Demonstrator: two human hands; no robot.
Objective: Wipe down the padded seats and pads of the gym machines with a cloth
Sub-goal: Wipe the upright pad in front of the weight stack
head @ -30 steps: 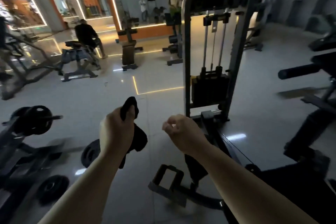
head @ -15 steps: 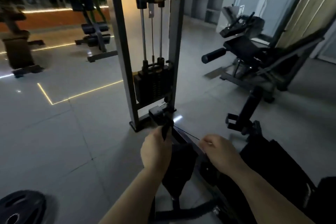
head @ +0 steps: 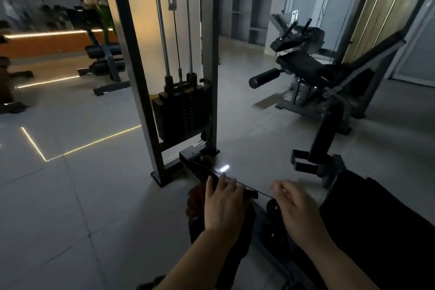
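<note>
My left hand [head: 222, 203] holds a dark cloth [head: 236, 252] that hangs down from under its palm, just above the low rail of a cable machine. My right hand [head: 295, 211] hovers a little to the right, blurred, its fingers loosely curled with nothing in them. A black padded seat [head: 376, 231] fills the lower right, right beside that hand. Neither hand touches the seat.
The cable machine's grey frame [head: 131, 73] and black weight stack [head: 181, 115] stand straight ahead. A leg machine with a roller pad [head: 264, 77] and black bench pad [head: 303, 66] is at the right. More benches [head: 103, 59] stand far left on the tiled floor.
My view has swung right, from the open gym floor to the cable machine. Both hands have dropped closer to the low rail, the left one still with the cloth.
</note>
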